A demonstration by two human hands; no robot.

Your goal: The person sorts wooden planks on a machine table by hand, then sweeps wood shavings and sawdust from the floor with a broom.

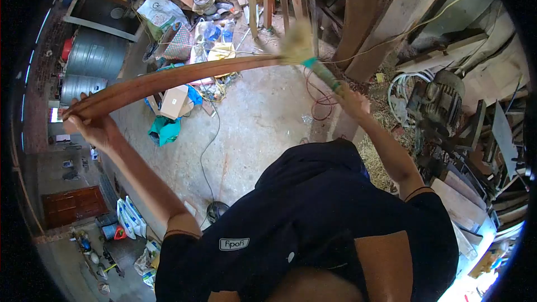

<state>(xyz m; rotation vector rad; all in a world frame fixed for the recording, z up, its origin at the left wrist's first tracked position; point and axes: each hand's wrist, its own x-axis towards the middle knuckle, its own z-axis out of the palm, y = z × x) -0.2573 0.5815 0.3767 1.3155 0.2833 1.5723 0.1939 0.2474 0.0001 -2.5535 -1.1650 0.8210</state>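
My left hand (96, 130) grips one end of a long, slightly curved reddish-brown wooden board (173, 78), thumb and fingers closed around it. The board is held up across the view, its far end reaching toward the middle. In my right hand (353, 103) is a hand broom (323, 72) with green bands on its handle. The broom's pale bristles are smeared by motion and overlap the far end of the board.
Boards (369, 22) lean upright at the back. A cardboard box (174, 102) and green cloth (164, 131) lie on the concrete floor (251, 117), crossed by a black cable (208, 148). A motor (444, 92) and hose coils (400, 89) stand right. Metal drums (92, 56) are left.
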